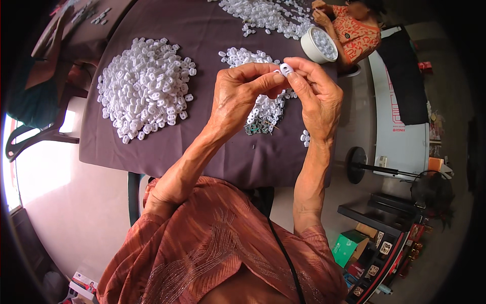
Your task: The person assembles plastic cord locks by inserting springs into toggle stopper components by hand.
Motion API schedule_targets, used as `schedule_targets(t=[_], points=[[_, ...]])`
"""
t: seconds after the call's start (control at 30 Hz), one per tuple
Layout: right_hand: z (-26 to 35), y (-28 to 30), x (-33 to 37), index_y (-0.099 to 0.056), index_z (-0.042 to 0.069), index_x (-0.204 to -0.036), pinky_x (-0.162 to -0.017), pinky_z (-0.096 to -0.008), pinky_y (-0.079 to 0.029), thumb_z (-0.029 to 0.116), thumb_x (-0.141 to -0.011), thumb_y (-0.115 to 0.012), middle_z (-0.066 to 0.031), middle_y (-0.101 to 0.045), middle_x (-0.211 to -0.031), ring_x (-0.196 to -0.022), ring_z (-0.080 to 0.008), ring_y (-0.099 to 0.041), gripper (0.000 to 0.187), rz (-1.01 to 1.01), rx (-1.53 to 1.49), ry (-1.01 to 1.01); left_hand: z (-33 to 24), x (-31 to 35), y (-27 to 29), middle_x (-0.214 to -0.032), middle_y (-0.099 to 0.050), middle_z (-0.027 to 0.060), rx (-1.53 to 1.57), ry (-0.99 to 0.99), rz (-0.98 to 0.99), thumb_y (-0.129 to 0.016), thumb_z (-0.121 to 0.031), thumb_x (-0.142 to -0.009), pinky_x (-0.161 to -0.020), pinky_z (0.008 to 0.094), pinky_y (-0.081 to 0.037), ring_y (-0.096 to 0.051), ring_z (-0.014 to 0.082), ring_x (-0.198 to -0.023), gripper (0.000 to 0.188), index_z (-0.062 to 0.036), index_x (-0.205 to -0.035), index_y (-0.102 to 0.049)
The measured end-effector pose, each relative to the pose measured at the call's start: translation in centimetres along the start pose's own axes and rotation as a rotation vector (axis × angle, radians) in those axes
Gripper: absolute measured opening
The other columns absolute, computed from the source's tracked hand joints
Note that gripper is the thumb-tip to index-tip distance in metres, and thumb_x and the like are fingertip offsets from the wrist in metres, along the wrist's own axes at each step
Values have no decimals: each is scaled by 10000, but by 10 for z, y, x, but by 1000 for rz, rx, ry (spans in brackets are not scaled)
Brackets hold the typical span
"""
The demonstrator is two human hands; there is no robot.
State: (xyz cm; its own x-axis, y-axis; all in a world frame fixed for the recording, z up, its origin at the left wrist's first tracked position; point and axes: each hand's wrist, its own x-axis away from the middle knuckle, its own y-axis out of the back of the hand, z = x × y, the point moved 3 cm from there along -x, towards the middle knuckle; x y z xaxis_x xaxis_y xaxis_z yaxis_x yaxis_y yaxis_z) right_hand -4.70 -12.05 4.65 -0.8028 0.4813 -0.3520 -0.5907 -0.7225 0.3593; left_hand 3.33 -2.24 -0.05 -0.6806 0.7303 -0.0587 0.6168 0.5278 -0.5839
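above the dark purple cloth-covered table (167,147), the left hand (238,99) and right hand (316,96) meet, fingers of both pinched together on one small white oval plastic piece (286,68). a large heap of the same white pieces (144,86) lies well to the left, a smaller heap (253,81) sits under the hands with little dark metal bits (260,127) at its near edge. across the table another person (354,25) sits beside a white round bowl (319,45) of pieces
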Motion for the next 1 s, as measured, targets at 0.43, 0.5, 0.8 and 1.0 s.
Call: schedule_targets(t=[0.43,0.5,0.8,1.0], points=[[1,1,1,-605,-8,-918,-605,-243,-480,-2,-779,-560,-89,-622,-804,-689,-142,-604,146,22,201,123,3,-1,2,-748,-628,96,-57,18,11,-624,-73,-775,-627,223,-470,-568,116,-666,197,59,-921,-616],[3,1,0,-606,-7,-937,-620,-222,-466,-2,-791,-553,-69,-618,-803,-697,-115,-587,156,38,243,143,6,-3,4,-753,-629,101,-87,33,6,-625,-69,-773,-616,225,-467,-566,117,-658,210,66,-933,-604],[-2,1,0,-606,-1,-930,-629,-221,-451,-8,-790,-543,-71,-607,-791,-718,-114,-573,154,79,352,182,14,-5,5,-740,-623,103,-32,38,23,-635,-81,-770,-611,236,-472,-574,124,-652,200,68,-893,-582],[-9,2,1,-600,3,-944,-631,-239,-455,6,-778,-566,-73,-607,-793,-710,-127,-575,169,63,381,218,22,-10,7,-722,-613,89,80,184,40,-630,-127,-782,-631,255,-495,-583,139,-645,209,54,-879,-591]])
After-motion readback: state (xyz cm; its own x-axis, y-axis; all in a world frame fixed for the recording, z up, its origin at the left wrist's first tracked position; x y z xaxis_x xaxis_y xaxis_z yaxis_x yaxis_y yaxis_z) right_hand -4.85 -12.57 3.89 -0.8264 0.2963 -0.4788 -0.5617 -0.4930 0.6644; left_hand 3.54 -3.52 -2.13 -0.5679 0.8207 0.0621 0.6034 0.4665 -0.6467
